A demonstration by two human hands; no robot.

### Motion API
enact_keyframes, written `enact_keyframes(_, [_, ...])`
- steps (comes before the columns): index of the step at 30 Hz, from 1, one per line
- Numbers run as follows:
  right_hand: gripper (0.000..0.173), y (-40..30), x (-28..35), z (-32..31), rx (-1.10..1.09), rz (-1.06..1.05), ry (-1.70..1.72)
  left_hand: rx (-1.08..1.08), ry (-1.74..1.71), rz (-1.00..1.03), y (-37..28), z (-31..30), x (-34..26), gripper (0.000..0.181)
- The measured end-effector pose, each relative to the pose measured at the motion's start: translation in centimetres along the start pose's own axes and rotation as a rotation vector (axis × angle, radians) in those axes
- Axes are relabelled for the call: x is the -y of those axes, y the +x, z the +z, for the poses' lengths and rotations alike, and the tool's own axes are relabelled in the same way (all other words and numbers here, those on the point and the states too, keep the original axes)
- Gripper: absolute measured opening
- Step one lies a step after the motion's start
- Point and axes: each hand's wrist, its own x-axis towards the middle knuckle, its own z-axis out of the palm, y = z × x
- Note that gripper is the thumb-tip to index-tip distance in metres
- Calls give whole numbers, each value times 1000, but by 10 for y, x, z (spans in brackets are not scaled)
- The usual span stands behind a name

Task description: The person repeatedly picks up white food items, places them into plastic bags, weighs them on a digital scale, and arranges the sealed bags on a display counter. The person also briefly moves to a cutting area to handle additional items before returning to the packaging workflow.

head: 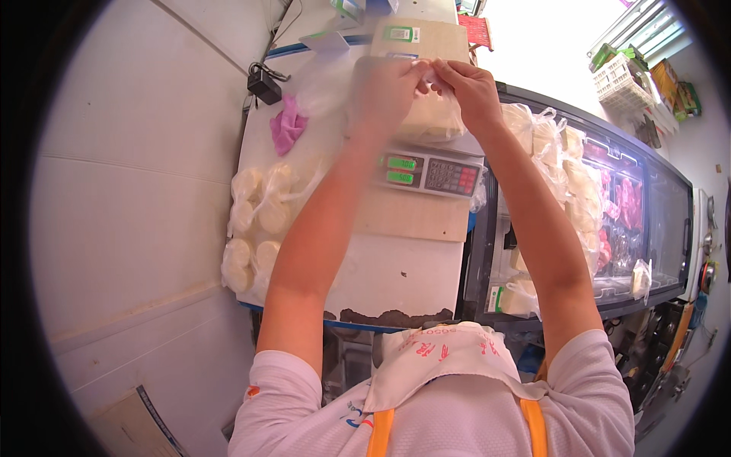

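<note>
Both hands meet above the far end of a digital scale (425, 174) with lit green displays. My left hand (394, 85) is partly blurred, its fingers closed on the top of a clear plastic bag (437, 123). Beside it, my right hand (468, 85) pinches the same bag's top between thumb and fingers. Pale blocks sit inside the bag, which is on or just over the scale's pan; the exact contact is hidden. The scale stands on a wooden board (411, 214) on a white table (394, 274).
Bagged pale round pieces (271, 211) line the table's left side, below a pink cloth (287, 125) and a black power adapter (264, 85). At right, more bagged blocks (579, 194) rest on a glass-topped display case (665, 217) containing red meat. A white basket (622, 83) stands far right.
</note>
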Motion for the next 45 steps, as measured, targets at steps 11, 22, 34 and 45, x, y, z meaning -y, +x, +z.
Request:
enact_keyframes(11, [15, 5, 15, -8, 302, 81, -176, -198, -70, 40, -3, 3, 0, 22])
enact_keyframes(22, [18, -20, 11, -4, -123, -523, -654, -222, 25, 145, 7, 9, 16, 21])
enact_keyframes(34, [50, -35, -1, -8, 169, -477, -1064, -587, 447, 152, -32, -38, 17, 34])
enact_keyframes(45, [11, -29, 29, -48, 256, -695, -1182, -233, 132, -222, -279, 16, 11, 20])
